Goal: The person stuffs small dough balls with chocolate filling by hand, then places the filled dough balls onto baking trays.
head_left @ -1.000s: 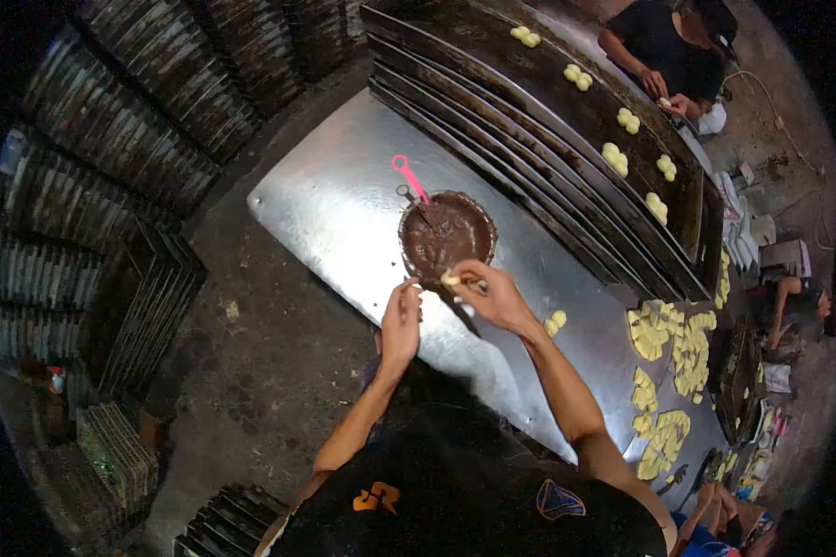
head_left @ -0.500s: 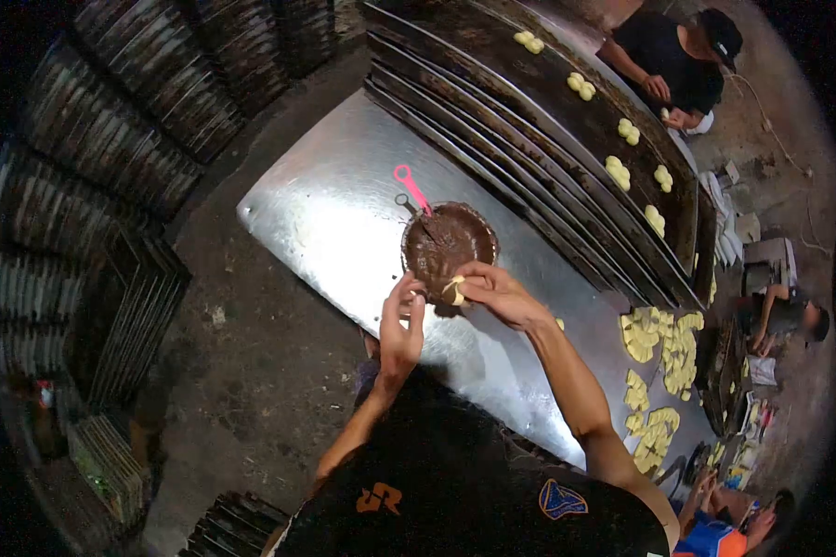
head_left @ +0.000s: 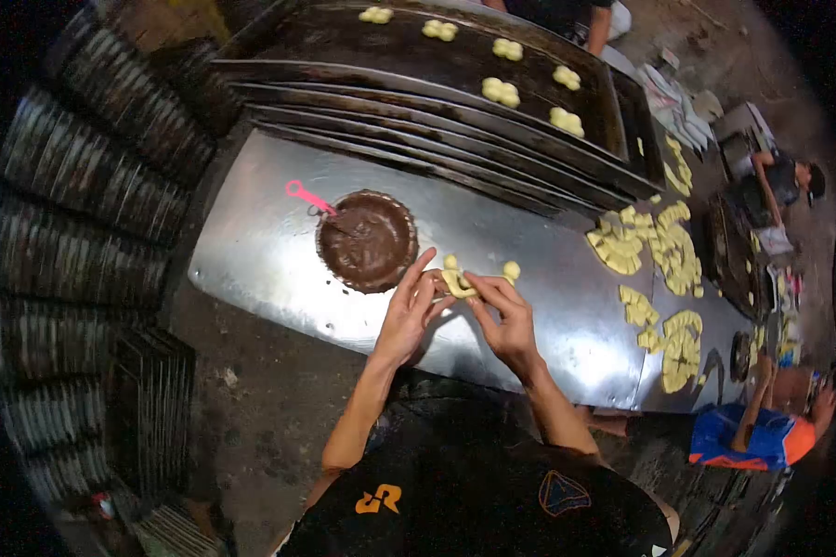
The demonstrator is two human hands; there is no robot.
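Two hands meet over a long, shiny metal table whose scuffed sheet surface runs from lower left toward the right, with small rivets showing near its front edge. Behind it lies a stack of dark, greasy trays, thin-rimmed and fanned like steps; the top one carries pale, knobbly dough pieces spaced in rows. Dark ribbed racks crowd the left side, curved by the lens. On the table's right end, flat yellow dough cut-outs lie in loose, overlapping clusters. Near the table's middle sits a round bowl with a fluted rim, full of smooth, glossy brown paste; a pink-handled tool rests on its left edge, the handle sticking out over the metal. Just right of the bowl, the left hand and the right hand both pinch one small, soft yellow dough lump, fingertips closed on it from either side, holding it just above the tabletop. A second small round ball of the same dough sits on the metal just beyond the right hand's fingers, apart from the held piece. At the lower right, another person in a blue and orange top sits past the table's end.
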